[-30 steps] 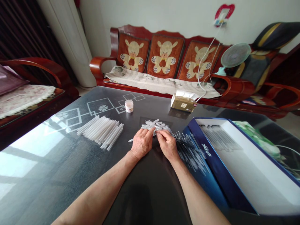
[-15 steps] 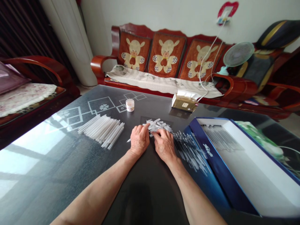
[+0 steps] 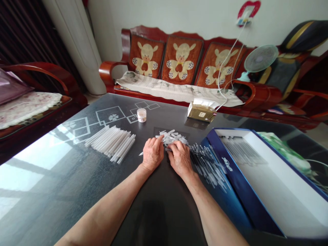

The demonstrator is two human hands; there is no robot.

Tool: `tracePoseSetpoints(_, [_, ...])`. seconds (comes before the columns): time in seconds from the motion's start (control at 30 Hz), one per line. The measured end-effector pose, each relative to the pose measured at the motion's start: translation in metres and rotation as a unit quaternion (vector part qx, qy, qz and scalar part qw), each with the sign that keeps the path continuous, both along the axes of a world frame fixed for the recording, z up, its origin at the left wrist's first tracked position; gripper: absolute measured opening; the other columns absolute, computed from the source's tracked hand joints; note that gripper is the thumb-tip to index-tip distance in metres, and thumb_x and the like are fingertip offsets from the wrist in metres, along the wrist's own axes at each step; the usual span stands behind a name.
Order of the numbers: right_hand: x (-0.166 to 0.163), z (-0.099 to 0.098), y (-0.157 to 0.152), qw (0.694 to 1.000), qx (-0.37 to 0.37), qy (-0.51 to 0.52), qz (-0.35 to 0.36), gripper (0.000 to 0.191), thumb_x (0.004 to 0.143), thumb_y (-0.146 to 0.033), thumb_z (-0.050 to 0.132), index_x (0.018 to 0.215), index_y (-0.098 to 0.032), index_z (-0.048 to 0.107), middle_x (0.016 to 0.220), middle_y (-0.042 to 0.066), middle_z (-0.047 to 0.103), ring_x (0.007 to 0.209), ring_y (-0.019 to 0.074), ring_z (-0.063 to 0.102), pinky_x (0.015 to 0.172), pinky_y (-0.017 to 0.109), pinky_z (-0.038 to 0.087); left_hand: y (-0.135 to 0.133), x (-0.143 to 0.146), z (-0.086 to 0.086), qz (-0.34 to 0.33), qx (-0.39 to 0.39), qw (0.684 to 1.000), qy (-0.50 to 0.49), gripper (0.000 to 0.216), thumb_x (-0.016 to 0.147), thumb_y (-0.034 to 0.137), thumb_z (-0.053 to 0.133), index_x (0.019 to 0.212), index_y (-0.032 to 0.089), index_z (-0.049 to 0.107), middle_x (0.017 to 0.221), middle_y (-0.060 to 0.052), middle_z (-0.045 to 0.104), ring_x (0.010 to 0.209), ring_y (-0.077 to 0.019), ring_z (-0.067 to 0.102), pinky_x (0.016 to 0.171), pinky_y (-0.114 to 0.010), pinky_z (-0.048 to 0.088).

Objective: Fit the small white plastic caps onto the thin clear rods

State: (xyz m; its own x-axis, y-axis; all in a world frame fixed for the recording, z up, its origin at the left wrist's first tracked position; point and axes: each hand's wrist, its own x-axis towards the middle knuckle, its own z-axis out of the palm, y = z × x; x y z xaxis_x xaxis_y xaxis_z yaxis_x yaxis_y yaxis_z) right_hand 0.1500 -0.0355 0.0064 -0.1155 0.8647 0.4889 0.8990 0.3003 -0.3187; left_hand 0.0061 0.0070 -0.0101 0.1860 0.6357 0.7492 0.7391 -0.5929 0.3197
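My left hand [image 3: 153, 153] is closed, its index finger pointing toward a heap of small white pen caps [image 3: 174, 137]. From its left side sticks out the pointed tip of a pen [image 3: 141, 153]; the fingers hide the rest. My right hand [image 3: 179, 157] is at the near edge of the heap, thumb and fingers pinched together. What lies between those fingertips is too small to make out. Left of my hands lies a row of white pen barrels [image 3: 112, 141]. Beside my right hand, thin dark-tipped pen refills [image 3: 210, 165] lie in a loose pile.
A blue box with a white inside [image 3: 271, 191] stands at the right, with a bundle of refills [image 3: 241, 150] in it. Farther back on the dark table [image 3: 97, 201] are a small round tub [image 3: 141, 115] and a tissue pack [image 3: 201, 112]. A wooden sofa stands beyond.
My right hand's fingers have shifted slightly at the edge of the cap heap. The left hand stays almost in place, and the piles look the same.
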Motion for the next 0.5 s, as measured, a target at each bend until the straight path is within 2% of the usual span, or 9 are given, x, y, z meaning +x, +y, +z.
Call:
tracePoseSetpoints(0.13, [-0.0004,-0.0009,0.0036,0.989,0.067,0.131,0.014,0.019,0.09,-0.018,0.049,0.104,-0.019,0.062,0.1,0.009,0.06,0.097,0.0222,0.057,0.087,0.036,0.046,0.0004,0.0011,0.0003,-0.013,0.009,1.0,-0.007,0.026,0.094,0.017,0.042,0.114,0.014,0.057,0.082,-0.006,0.063,0.075,-0.018,0.056,0.075,-0.031,0.045])
tracePoseSetpoints(0.23, [0.0005,-0.0015,0.0054,0.983,0.082,0.164,0.016,0.027,0.092,-0.019,0.045,0.115,-0.018,0.059,0.101,0.01,0.06,0.096,0.0221,0.058,0.085,0.037,0.048,0.0002,0.001,0.0011,-0.022,0.01,1.0,-0.011,0.022,0.094,0.017,0.043,0.109,0.014,0.059,0.082,-0.006,0.064,0.075,-0.0181,0.057,0.075,-0.031,0.045])
tracePoseSetpoints(0.37, [0.0011,-0.0016,0.0037,0.99,0.069,0.122,0.018,0.03,0.089,-0.016,0.045,0.115,-0.018,0.062,0.102,0.011,0.06,0.097,0.0228,0.057,0.088,0.038,0.047,0.0,-0.0004,0.0027,-0.011,0.011,1.0,-0.019,0.021,0.094,0.018,0.044,0.107,0.015,0.061,0.081,-0.006,0.064,0.075,-0.0183,0.055,0.074,-0.03,0.045])
tracePoseSetpoints(0.5, [-0.0006,0.0025,-0.0011,0.998,0.048,0.046,-0.005,0.037,0.077,-0.005,0.05,0.107,-0.018,0.068,0.1,0.01,0.059,0.094,0.0238,0.055,0.088,0.039,0.044,0.0008,-0.0011,0.0026,0.014,0.012,0.999,-0.036,0.02,0.094,0.018,0.045,0.105,0.016,0.061,0.081,-0.006,0.064,0.077,-0.0185,0.056,0.076,-0.031,0.043])
